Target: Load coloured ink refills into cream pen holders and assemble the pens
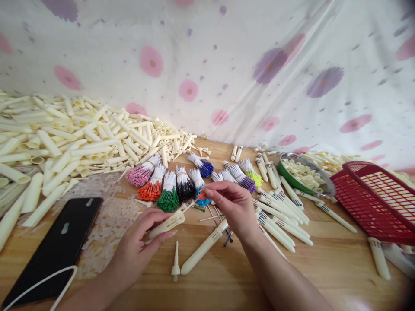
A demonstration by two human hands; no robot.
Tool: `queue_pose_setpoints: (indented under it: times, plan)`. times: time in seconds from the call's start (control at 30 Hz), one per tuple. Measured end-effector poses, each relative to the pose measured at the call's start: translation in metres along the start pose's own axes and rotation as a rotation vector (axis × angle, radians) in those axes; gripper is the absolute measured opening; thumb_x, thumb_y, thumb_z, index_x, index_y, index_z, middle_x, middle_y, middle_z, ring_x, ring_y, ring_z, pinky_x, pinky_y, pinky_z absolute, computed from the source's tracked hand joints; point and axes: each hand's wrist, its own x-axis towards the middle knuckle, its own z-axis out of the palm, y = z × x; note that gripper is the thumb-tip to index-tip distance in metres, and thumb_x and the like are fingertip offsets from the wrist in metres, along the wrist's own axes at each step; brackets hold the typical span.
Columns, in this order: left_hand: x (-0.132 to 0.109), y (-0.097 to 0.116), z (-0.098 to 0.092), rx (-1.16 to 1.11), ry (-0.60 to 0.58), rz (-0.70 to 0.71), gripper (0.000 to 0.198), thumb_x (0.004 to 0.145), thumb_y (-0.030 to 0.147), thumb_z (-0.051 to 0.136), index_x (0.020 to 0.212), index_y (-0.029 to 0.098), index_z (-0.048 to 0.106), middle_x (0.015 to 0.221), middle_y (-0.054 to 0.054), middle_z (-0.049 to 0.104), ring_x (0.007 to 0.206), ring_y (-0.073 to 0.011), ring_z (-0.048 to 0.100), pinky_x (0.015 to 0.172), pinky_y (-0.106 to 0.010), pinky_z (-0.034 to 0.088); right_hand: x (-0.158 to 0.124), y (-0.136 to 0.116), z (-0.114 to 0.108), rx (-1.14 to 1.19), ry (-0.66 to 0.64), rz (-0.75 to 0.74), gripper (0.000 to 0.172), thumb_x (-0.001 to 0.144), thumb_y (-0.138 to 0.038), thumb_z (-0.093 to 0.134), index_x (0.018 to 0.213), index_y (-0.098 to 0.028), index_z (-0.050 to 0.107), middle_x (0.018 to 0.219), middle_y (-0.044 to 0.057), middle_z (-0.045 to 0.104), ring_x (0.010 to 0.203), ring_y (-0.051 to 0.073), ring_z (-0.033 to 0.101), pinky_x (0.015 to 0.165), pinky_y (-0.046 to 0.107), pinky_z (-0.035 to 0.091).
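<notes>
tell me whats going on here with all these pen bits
A person's left hand holds a cream pen barrel, and the right hand pinches an orange refill at the barrel's open end. Bundles of coloured refills lie beyond on the table, with a heap of empty barrels to the left and striped pens to the right.

This is looking like a small pen-assembly workshop: pen barrels (pixel 81 138) are lying heaped on a wooden table (pixel 324 268) beside coloured refill bundles (pixel 168 190)

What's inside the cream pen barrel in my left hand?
A thin refill, pinched by the right hand, goes into the open end of the pen barrel; its opaque wall hides anything deeper.
</notes>
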Motion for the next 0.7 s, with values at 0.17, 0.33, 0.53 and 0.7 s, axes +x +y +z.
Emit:
queue_pose_setpoints:
  times: [0.17,0.33,0.53,0.7]
  plan:
    - [-0.001,0.0,0.0,0.0,0.013,-0.004,0.018,0.075,0.025,0.063,0.092,0.025,0.067,0.095,-0.005,0.064,0.094,-0.0214,0.061,0.08,-0.031,0.053,-0.002,0.004,0.003,0.012,0.013,-0.011,0.007,0.07,-0.024,0.073,0.075,-0.021,0.071,0.067,0.001,0.071,0.063,0.014,0.069,0.062,0.026,0.058]
    - [0.001,0.002,0.0,-0.012,0.023,0.023,0.018,0.075,0.023,0.064,0.092,0.026,0.066,0.093,-0.004,0.065,0.091,-0.02,0.062,0.078,-0.028,0.053,-0.006,0.004,0.007,0.001,0.06,-0.072,0.006,0.071,-0.02,0.072,0.076,-0.022,0.072,0.07,0.0,0.072,0.065,0.014,0.069,0.062,0.023,0.057]
    - [0.001,0.004,0.001,0.01,0.017,0.019,0.018,0.075,0.024,0.063,0.092,0.025,0.066,0.092,-0.004,0.065,0.091,-0.0206,0.062,0.079,-0.03,0.053,-0.009,0.003,0.011,0.007,0.02,-0.067,0.007,0.072,-0.017,0.07,0.077,-0.022,0.072,0.072,0.0,0.072,0.066,0.013,0.069,0.064,0.022,0.057]
    - [0.002,0.004,0.001,0.008,0.035,-0.001,0.016,0.073,0.026,0.064,0.089,0.025,0.067,0.092,-0.004,0.065,0.091,-0.0214,0.062,0.079,-0.031,0.054,-0.004,0.003,0.006,0.023,0.015,-0.039,0.005,0.07,-0.022,0.073,0.075,-0.021,0.071,0.066,0.0,0.071,0.062,0.014,0.068,0.06,0.025,0.058]
